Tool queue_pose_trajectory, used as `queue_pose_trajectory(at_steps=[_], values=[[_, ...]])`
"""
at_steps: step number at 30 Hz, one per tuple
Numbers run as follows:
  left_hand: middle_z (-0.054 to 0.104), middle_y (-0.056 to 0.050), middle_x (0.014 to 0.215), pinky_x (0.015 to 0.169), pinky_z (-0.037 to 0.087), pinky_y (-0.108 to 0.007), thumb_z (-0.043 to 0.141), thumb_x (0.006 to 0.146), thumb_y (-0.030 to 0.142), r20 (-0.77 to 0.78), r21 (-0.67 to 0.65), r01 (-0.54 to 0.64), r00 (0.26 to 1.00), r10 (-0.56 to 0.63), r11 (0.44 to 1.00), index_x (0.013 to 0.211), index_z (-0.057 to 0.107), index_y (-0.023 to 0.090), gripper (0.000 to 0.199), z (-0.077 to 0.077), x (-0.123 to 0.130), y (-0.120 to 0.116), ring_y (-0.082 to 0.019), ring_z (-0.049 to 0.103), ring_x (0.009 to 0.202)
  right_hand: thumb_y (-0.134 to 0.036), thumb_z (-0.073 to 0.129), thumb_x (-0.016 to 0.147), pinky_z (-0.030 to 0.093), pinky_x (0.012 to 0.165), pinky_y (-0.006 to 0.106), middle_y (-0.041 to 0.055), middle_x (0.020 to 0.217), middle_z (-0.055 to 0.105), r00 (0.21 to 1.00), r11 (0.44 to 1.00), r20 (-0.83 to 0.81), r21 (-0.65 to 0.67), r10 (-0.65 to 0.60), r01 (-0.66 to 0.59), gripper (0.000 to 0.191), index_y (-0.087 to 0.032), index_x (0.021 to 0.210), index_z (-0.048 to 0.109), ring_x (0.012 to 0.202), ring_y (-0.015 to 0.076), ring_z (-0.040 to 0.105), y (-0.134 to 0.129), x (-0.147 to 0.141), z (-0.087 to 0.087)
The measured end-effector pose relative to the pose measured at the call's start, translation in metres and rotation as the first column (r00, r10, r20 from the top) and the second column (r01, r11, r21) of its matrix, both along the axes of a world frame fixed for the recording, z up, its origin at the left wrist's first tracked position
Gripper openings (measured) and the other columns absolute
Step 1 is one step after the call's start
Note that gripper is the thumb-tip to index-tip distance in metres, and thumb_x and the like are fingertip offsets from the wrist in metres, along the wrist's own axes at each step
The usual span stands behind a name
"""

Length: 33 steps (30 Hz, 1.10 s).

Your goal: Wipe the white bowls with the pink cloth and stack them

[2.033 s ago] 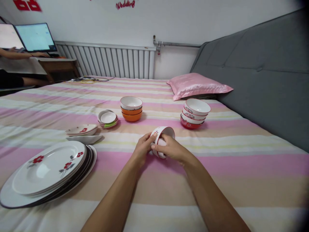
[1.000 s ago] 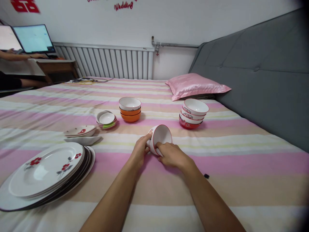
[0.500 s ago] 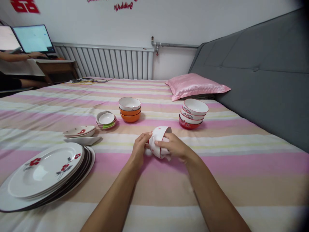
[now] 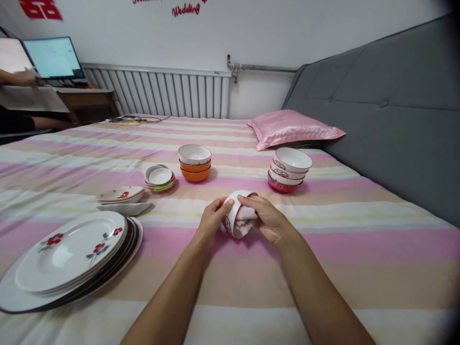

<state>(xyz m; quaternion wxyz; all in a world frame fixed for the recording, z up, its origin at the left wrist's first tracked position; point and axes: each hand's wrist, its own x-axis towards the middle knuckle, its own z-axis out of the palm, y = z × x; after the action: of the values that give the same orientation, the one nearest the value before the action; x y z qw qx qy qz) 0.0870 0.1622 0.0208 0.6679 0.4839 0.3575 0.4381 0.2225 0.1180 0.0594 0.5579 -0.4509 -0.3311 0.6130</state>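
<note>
A small white bowl with a red rim and a red pattern is tilted on its side just above the bed, its opening turned to the right. My left hand grips it from the left, thumb on the outside near the rim. A pale pinkish cloth is bunched inside the bowl. My right hand presses that cloth in, its thumb over the rim and its other fingers partly hidden in the bowl.
Behind stand an orange-and-white bowl stack and a red-and-white one. To the left are small dishes, boat-shaped dishes and stacked plates. A pink pillow lies near the grey headboard. Another person's arm is by the monitors.
The bowl has turned in my hands, so its patterned side and more of the cloth now show. My right thumb has moved up to the rim. The other person's hand has shifted left.
</note>
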Motion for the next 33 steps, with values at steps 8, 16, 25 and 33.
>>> queue_pose_trajectory(at_steps=[8, 16, 25, 33], values=[[0.069, -0.004, 0.071, 0.059, 0.045, -0.026, 0.080, 0.062, 0.048, 0.034, -0.062, -0.055, 0.998, 0.057, 0.997, 0.083, 0.071, 0.015, 0.040, 0.001, 0.000, -0.001, -0.016, 0.061, 0.063, -0.041, 0.076, 0.070, 0.045, 0.054, 0.021, 0.0024, 0.082, 0.067, 0.961, 0.993, 0.256, 0.028, 0.107, -0.118, 0.043, -0.018, 0.104, 0.063, 0.067, 0.0136, 0.060, -0.006, -0.007, 0.002], [0.067, -0.004, 0.070, 0.057, 0.044, -0.024, 0.078, 0.064, 0.047, 0.046, -0.060, -0.057, 0.997, 0.060, 0.997, 0.079, 0.069, 0.013, 0.038, -0.003, 0.000, 0.002, -0.015, 0.060, 0.062, -0.035, 0.068, 0.077, 0.043, 0.057, 0.024, 0.0038, 0.085, 0.065, 0.729, 0.940, 0.647, 0.054, 0.224, -0.336, 0.039, -0.017, 0.111, 0.059, 0.071, 0.0154, 0.058, -0.007, -0.007, -0.003], [0.064, -0.001, 0.064, 0.053, 0.043, -0.024, 0.077, 0.065, 0.049, 0.064, -0.114, -0.043, 0.997, 0.050, 0.993, 0.080, 0.065, 0.014, 0.040, -0.001, 0.002, -0.001, -0.014, 0.058, 0.056, -0.032, 0.064, 0.078, 0.043, 0.070, 0.031, 0.0114, 0.102, 0.067, 0.282, 0.876, 0.929, -0.082, 0.240, -0.474, 0.036, -0.015, 0.109, 0.057, 0.086, 0.0234, 0.061, -0.009, -0.006, -0.004], [0.059, 0.000, 0.055, 0.050, 0.042, -0.025, 0.078, 0.063, 0.049, 0.099, -0.175, -0.041, 0.993, 0.059, 0.984, 0.077, 0.065, 0.014, 0.040, -0.004, 0.001, 0.000, -0.016, 0.058, 0.052, -0.030, 0.062, 0.077, 0.040, 0.065, 0.032, 0.0166, 0.108, 0.068, -0.046, 0.896, 0.971, -0.236, 0.236, -0.375, 0.042, -0.018, 0.117, 0.055, 0.090, 0.0309, 0.066, -0.011, -0.009, -0.005]])
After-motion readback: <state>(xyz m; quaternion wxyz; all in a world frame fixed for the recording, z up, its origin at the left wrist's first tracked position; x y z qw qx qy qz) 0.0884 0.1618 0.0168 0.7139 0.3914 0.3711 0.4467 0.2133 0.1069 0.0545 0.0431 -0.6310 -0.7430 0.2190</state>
